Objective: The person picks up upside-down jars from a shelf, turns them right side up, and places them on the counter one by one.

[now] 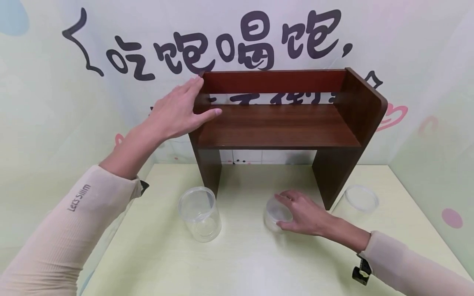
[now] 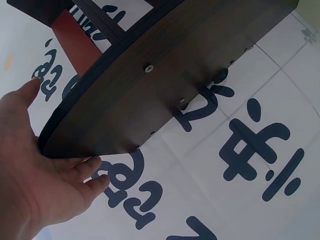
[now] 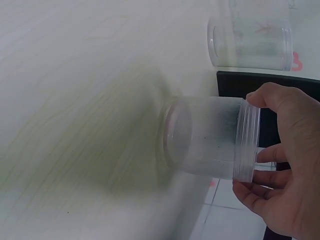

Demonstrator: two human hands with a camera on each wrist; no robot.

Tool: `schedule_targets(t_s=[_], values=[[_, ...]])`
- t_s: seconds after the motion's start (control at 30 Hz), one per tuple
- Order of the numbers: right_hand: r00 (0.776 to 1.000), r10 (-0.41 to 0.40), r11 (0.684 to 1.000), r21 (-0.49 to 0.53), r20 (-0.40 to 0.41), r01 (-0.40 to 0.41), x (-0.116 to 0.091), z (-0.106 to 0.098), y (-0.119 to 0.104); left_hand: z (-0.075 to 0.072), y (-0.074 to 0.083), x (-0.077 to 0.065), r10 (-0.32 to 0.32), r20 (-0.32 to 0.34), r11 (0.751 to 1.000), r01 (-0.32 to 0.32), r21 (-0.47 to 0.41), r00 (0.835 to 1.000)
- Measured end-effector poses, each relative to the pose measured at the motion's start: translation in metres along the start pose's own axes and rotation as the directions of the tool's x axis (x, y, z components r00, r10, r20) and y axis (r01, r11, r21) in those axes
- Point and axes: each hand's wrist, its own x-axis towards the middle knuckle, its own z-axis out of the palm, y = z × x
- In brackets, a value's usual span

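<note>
A dark brown wooden desktop shelf stands on the table. My left hand straddles its left side panel at the upper front edge, thumb spread to the inner side. In the left wrist view the panel runs between the thumb and the loosely bent fingers. Under the shelf's front, my right hand grips a clear plastic jar from above. The right wrist view shows thumb and fingers on opposite sides of the rim of that jar, whose base is at the tabletop.
Another clear jar stands by the shelf's left leg. A third clear jar is beside the right leg. The pale table meets a printed wall covering at the back and sides.
</note>
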Motion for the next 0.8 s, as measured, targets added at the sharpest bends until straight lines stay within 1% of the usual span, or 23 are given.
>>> schedule_targets(t_s=[0.17,0.37,0.63,0.8], values=[[1.000,-0.006,1.000,-0.007,0.012,0.006,-0.002,0.004,0.000,0.001,0.000,0.000,0.000,0.012,1.000,0.000,0.000,1.000],[1.000,-0.016,1.000,-0.012,0.000,0.016,-0.003,0.006,0.001,-0.001,0.000,0.000,-0.003,0.020,1.000,0.003,-0.001,1.000],[1.000,-0.001,0.999,-0.035,0.010,0.001,-0.006,0.002,0.001,-0.001,-0.001,-0.001,0.011,0.003,1.000,-0.011,-0.013,1.000],[1.000,0.007,0.999,-0.034,0.017,-0.007,-0.011,-0.007,0.000,0.000,-0.002,-0.003,0.022,-0.006,1.000,-0.022,0.001,1.000]])
